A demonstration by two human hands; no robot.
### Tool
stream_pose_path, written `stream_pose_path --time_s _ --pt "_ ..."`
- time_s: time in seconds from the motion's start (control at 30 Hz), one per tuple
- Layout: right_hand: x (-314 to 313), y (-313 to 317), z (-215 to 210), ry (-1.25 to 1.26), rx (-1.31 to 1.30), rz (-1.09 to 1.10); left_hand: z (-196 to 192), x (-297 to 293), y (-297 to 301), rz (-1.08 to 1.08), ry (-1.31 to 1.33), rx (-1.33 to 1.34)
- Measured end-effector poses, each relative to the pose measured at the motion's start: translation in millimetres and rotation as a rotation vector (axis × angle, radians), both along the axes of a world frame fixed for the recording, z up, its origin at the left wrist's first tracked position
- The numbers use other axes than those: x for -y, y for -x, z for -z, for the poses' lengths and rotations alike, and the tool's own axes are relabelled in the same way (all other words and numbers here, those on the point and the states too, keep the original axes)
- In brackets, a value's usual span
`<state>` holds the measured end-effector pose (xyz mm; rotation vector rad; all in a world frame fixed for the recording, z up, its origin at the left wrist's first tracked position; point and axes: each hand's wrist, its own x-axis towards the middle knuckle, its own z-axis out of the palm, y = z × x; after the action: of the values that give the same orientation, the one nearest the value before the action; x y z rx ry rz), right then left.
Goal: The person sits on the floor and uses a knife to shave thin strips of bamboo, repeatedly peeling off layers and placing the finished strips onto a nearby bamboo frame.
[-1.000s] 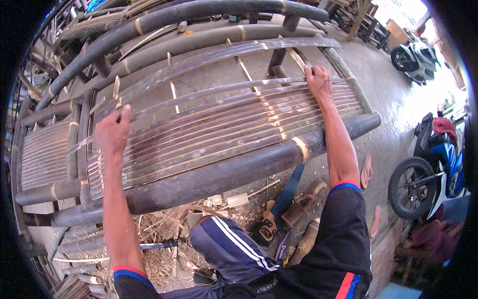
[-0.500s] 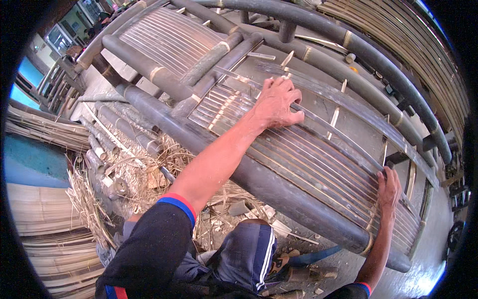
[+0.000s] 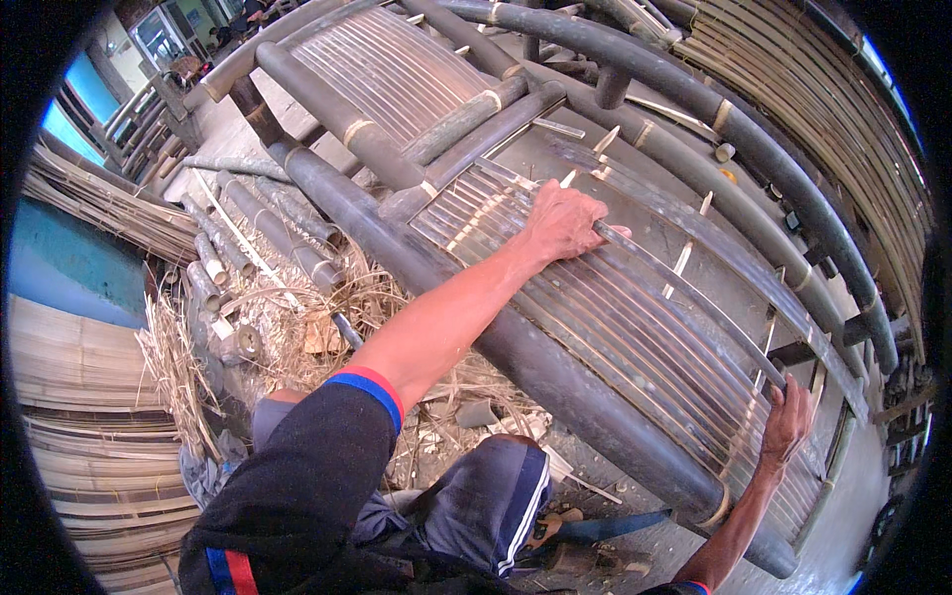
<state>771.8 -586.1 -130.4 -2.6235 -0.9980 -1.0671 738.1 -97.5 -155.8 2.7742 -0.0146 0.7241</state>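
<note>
A long dark bamboo slat (image 3: 684,288) runs slantwise over a bench frame of thick dark bamboo poles. My left hand (image 3: 565,220) is curled around it toward its far left part, knuckles up. At the right, my right hand (image 3: 788,426) has bent fingers and thumb at the slat's other part; the palm side is hidden. Below the slat lies a row of narrow bamboo slats (image 3: 615,342), laid side by side behind the thick front pole (image 3: 585,397). A wider loose bamboo strip (image 3: 734,243) lies beyond, across pale thin crosspieces (image 3: 681,260).
A finished slatted panel (image 3: 392,69) fills the bench's far left part. Cut bamboo poles (image 3: 273,233) and shavings (image 3: 347,297) litter the floor at left. Bundled strips (image 3: 109,208) and stacked split bamboo (image 3: 99,397) stand at the left edge. A blade (image 3: 615,526) lies below near my knee.
The view has shifted, so the bench's far end sits farther right. My left hand has closed more tightly around the slat. My right hand's fingers have lifted a little.
</note>
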Motion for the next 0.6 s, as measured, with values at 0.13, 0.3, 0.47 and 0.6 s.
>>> stream_pose_path --time_s 0.13,0.3,0.47,0.6 --pt "3.5 -1.1 2.6 0.032 0.010 0.011 -3.4 -2.0 2.9 -0.020 0.028 -0.179" --pt "9.3 -2.1 7.8 0.023 -0.072 0.011 -5.5 -3.2 2.4 -0.040 0.021 -0.206" --pt "-11.6 -4.3 15.1 0.008 -0.232 0.033 -12.3 -6.4 4.7 -0.006 -0.009 -0.332" --pt "36.1 -12.5 9.4 -0.228 -0.007 0.191 -14.8 -14.3 7.7 0.110 -0.015 -0.159"
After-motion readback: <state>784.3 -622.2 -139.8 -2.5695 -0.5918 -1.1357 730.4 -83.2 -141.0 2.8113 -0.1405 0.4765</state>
